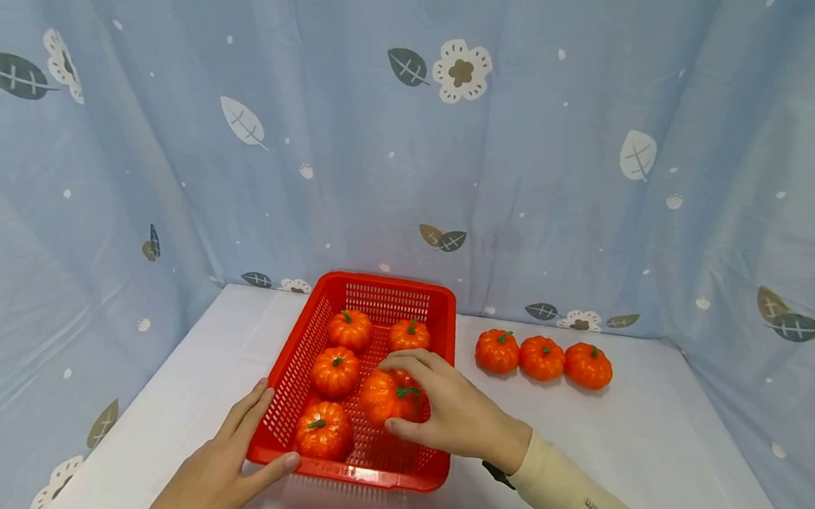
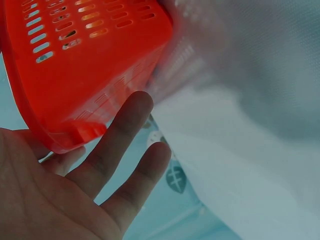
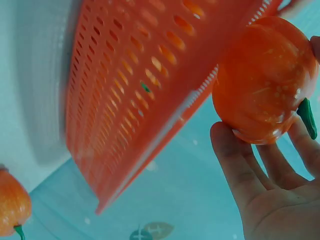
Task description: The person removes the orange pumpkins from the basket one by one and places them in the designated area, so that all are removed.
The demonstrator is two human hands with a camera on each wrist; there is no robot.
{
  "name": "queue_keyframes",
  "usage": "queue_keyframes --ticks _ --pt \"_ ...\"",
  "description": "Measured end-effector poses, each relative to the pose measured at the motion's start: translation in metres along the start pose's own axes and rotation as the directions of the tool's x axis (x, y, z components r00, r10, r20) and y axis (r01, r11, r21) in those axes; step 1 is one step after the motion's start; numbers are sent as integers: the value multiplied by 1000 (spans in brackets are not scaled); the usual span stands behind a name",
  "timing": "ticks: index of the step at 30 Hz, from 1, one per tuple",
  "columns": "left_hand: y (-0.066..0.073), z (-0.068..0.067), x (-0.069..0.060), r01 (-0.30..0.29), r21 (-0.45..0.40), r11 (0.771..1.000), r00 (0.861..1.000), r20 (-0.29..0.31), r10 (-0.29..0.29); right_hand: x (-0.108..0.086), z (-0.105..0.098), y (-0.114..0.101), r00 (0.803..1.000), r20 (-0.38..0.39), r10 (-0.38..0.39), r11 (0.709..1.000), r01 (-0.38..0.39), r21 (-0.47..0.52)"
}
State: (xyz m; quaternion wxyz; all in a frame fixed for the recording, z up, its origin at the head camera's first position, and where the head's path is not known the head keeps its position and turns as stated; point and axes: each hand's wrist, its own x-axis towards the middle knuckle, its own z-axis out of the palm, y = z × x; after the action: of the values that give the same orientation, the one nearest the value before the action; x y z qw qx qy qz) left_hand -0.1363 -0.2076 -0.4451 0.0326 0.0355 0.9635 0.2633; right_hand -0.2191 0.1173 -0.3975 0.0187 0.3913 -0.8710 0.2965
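Observation:
My right hand [image 1: 448, 404] holds a small orange toy pumpkin [image 1: 380, 399] with a green stem over the right side of a red plastic basket [image 1: 359, 473]. In the right wrist view, that pumpkin [image 3: 265, 80] sits between the thumb and fingers, above the level of the basket rim. Several similar pumpkins [image 1: 336, 372] lie inside the basket; the hand partly hides the area beneath it. My left hand [image 1: 218, 464] touches the basket's near left corner, thumb on the front rim and fingers stretched along the left side. The left wrist view shows those fingers [image 2: 120, 135] spread and mostly straight.
Three more pumpkins [image 1: 542, 358] stand in a row on the white table [image 1: 578, 463], right of the basket. Behind and at both sides hangs a blue curtain [image 1: 545, 178] with leaf and flower prints.

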Motion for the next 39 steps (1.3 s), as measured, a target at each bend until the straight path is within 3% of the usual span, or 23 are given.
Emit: queue_keyframes --ticks 7,15,22,31,39 --pt "1 -1 4 53 8 999 997 50 -53 -8 -16 3 999 -40 28 1000 -28 -1" --pt "2 -1 4 58 9 998 997 55 -58 -24 -34 23 980 -192 44 999 -40 26" --pt "2 -1 4 57 8 998 997 55 -57 -43 -52 49 949 -306 80 996 -90 -20" --pt "0 -2 3 67 8 998 996 65 -67 -68 -71 80 919 -365 152 981 -187 -62" --pt "0 -1 4 55 3 998 997 61 -55 -97 -95 116 857 -453 247 944 -319 -89"
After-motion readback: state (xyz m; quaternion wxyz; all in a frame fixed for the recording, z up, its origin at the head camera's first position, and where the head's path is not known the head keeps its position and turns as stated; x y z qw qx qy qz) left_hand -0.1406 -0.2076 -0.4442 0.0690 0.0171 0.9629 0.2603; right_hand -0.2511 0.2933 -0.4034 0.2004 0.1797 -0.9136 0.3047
